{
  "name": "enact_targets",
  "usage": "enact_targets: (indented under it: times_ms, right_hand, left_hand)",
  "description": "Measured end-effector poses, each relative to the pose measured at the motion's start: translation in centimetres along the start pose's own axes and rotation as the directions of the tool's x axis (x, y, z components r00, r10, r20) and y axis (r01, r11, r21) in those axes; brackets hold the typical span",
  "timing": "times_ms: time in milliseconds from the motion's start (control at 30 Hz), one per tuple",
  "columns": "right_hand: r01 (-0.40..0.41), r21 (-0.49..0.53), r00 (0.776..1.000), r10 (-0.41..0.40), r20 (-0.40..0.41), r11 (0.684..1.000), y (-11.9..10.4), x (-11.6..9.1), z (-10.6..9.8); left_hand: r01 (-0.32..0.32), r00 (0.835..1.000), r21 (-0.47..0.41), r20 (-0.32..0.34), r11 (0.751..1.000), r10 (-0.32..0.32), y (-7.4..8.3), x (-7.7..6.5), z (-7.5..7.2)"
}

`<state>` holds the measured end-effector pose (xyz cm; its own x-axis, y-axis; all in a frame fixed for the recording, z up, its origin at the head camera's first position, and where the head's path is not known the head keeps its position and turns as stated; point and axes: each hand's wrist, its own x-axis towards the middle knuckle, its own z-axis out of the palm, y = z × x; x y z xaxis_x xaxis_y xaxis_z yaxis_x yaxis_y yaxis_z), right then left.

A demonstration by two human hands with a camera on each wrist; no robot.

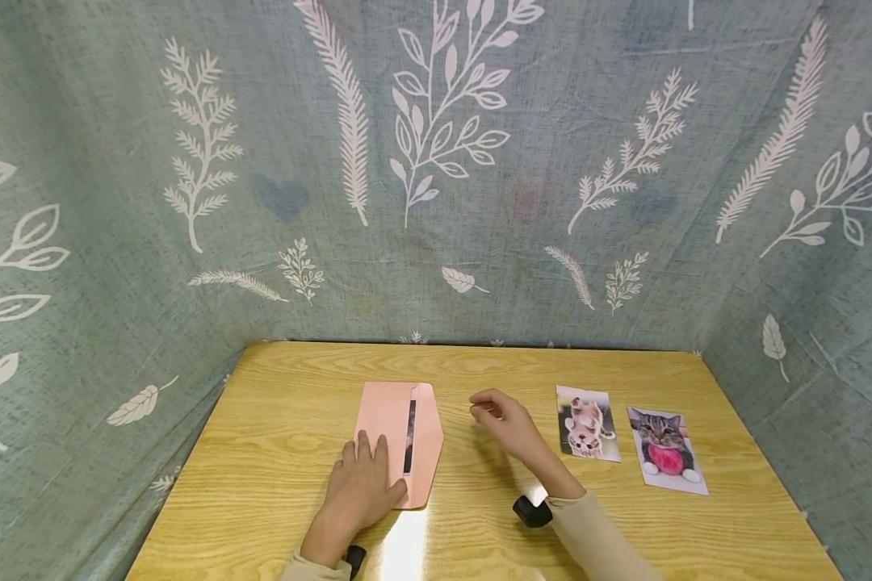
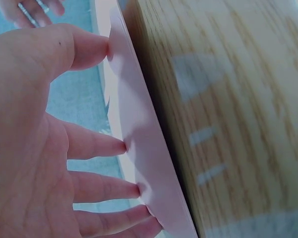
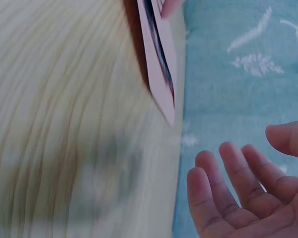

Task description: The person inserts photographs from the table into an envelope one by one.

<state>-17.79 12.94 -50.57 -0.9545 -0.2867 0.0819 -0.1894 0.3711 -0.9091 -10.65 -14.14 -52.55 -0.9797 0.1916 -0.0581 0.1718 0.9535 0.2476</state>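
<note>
A pink envelope (image 1: 387, 406) lies on the table with its flap (image 1: 427, 440) unfolded to the right. A dark strip of a card (image 1: 410, 436) shows in its opening; the rest of that card is hidden inside. My left hand (image 1: 362, 486) rests on the envelope's near left part, fingers spread, and its fingertips touch the pink paper (image 2: 144, 148) in the left wrist view. To the right of the flap, my right hand (image 1: 510, 426) hovers over the table with loosely bent fingers and holds nothing. The right wrist view shows those fingers (image 3: 238, 183) apart from the envelope (image 3: 164, 101).
On the right side of the wooden table (image 1: 298, 387) lie two photos: a kitten photo (image 1: 587, 423) and, farther right, a photo of a cat with a pink heart (image 1: 667, 449). A grey-green leaf-patterned curtain (image 1: 480, 242) encloses the table at the back and sides.
</note>
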Motion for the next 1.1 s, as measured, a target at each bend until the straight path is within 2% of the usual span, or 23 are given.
enact_targets:
  times_ms: [200,433,767,967,1100]
  right_hand:
    - [-0.036,-0.093,0.995,0.026,-0.100,0.995,1.2,-1.0,-3.1]
    - [-0.048,-0.178,0.983,0.015,-0.183,0.983,2.7,-2.1,-6.5]
    - [-0.156,-0.282,0.963,0.083,-0.256,0.947,4.8,-3.1,-11.1]
    - [-0.212,-0.288,0.956,0.137,-0.261,0.934,5.8,-3.4,-12.9]
    - [-0.225,-0.331,0.954,0.137,-0.268,0.916,6.7,-3.5,-13.8]
  left_hand:
    - [-0.004,1.000,-0.004,-0.010,1.000,0.004,-0.1,0.0,0.3]
    - [-0.014,1.000,0.020,-0.022,1.000,0.014,-0.3,0.0,0.5]
    - [-0.010,1.000,0.004,-0.014,1.000,0.010,-0.1,-0.1,0.4]
    - [-0.009,1.000,0.007,-0.014,1.000,0.009,-0.1,0.0,0.4]
    - [-0.006,1.000,0.003,-0.008,1.000,0.006,-0.1,0.0,0.4]
